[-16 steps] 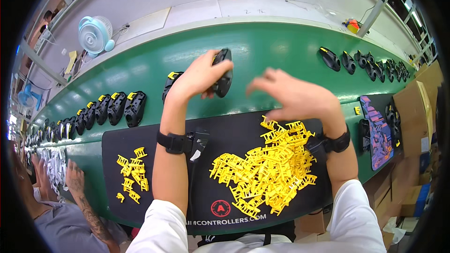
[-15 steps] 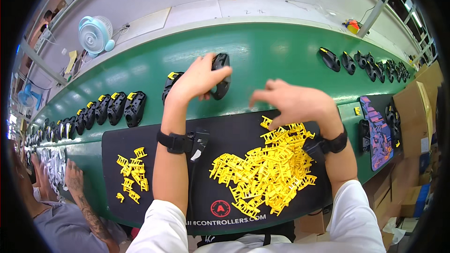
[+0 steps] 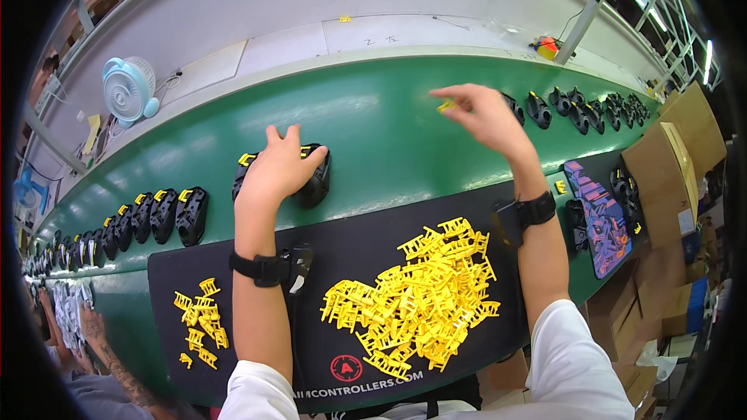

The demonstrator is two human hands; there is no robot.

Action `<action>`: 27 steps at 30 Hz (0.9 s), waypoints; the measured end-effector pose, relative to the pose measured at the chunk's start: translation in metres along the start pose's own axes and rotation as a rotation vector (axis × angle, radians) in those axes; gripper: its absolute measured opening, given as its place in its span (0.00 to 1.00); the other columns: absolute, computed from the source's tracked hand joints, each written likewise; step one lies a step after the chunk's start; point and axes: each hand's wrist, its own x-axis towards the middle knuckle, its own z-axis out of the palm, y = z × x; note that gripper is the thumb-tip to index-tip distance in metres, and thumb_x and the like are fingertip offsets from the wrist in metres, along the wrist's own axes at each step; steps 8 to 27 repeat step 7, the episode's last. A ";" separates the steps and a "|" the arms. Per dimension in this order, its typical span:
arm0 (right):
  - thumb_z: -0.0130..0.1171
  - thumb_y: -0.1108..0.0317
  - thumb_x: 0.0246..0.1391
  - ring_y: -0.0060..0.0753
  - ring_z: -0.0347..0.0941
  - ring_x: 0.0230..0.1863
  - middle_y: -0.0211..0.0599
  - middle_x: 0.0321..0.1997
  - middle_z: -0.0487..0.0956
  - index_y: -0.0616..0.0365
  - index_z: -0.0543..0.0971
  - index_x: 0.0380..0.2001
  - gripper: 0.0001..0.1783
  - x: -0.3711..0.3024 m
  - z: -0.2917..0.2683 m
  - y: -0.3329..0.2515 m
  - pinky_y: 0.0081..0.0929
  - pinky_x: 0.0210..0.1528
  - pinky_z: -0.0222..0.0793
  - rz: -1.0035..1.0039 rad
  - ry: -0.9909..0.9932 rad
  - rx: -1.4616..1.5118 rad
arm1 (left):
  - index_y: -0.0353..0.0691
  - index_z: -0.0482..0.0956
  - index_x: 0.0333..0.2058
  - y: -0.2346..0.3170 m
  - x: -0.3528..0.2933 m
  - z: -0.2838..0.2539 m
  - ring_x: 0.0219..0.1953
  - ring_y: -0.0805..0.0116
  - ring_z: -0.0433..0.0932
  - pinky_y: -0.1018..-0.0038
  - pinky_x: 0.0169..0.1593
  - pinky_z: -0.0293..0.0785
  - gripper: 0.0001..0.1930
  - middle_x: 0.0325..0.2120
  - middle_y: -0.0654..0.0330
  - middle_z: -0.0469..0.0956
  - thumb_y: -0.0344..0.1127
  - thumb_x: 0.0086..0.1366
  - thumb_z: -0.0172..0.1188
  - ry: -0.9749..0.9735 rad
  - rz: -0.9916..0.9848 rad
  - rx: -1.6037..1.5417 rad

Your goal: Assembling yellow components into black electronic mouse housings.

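Note:
My left hand (image 3: 278,165) reaches over two black plastic shells with yellow tips, its fingers spread. Its thumb lies over the top of the right-hand shell (image 3: 314,185); the other shell (image 3: 243,174) is partly hidden behind the hand. Raised above the green table at the right, my right hand (image 3: 489,118) pinches a small yellow plastic clip (image 3: 446,106) between thumb and fingers. Below, a heap of yellow ladder-shaped clips (image 3: 420,295) covers part of the black mat (image 3: 272,334). Both wrists wear black straps with a small device.
Rows of black shells stand at left (image 3: 162,216) and right (image 3: 580,118). A smaller group of yellow clips (image 3: 204,317) lies on the mat's left. A patterned panel (image 3: 599,222) and cardboard boxes (image 3: 661,155) are at right, a blue fan (image 3: 128,92) behind. A co-worker's arm (image 3: 117,362) is at lower left.
My right hand has moved up and away from the clip heap and now shows a yellow clip. The shell my left hand held has come down beside the other; its fingers have spread. The view has shifted.

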 end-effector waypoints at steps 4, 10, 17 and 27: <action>0.68 0.65 0.50 0.31 0.83 0.31 0.41 0.31 0.86 0.55 0.86 0.42 0.16 -0.007 -0.031 0.077 0.28 0.38 0.78 0.341 0.318 -0.162 | 0.34 0.63 0.66 0.013 -0.014 -0.016 0.54 0.38 0.78 0.54 0.57 0.76 0.37 0.66 0.34 0.58 0.57 0.68 0.55 -0.004 0.003 -0.092; 0.70 0.61 0.47 0.30 0.85 0.31 0.40 0.31 0.87 0.54 0.89 0.35 0.12 -0.017 -0.050 0.140 0.27 0.39 0.79 0.510 0.274 -0.205 | 0.35 0.62 0.67 0.020 -0.019 -0.026 0.54 0.39 0.78 0.54 0.58 0.76 0.38 0.67 0.34 0.57 0.56 0.68 0.56 0.028 0.047 -0.076; 0.70 0.61 0.47 0.30 0.85 0.31 0.40 0.31 0.87 0.54 0.89 0.35 0.12 -0.017 -0.050 0.140 0.27 0.39 0.79 0.510 0.274 -0.205 | 0.35 0.62 0.67 0.020 -0.019 -0.026 0.54 0.39 0.78 0.54 0.58 0.76 0.38 0.67 0.34 0.57 0.56 0.68 0.56 0.028 0.047 -0.076; 0.70 0.61 0.47 0.30 0.85 0.31 0.40 0.31 0.87 0.54 0.89 0.35 0.12 -0.017 -0.050 0.140 0.27 0.39 0.79 0.510 0.274 -0.205 | 0.35 0.62 0.67 0.020 -0.019 -0.026 0.54 0.39 0.78 0.54 0.58 0.76 0.38 0.67 0.34 0.57 0.56 0.68 0.56 0.028 0.047 -0.076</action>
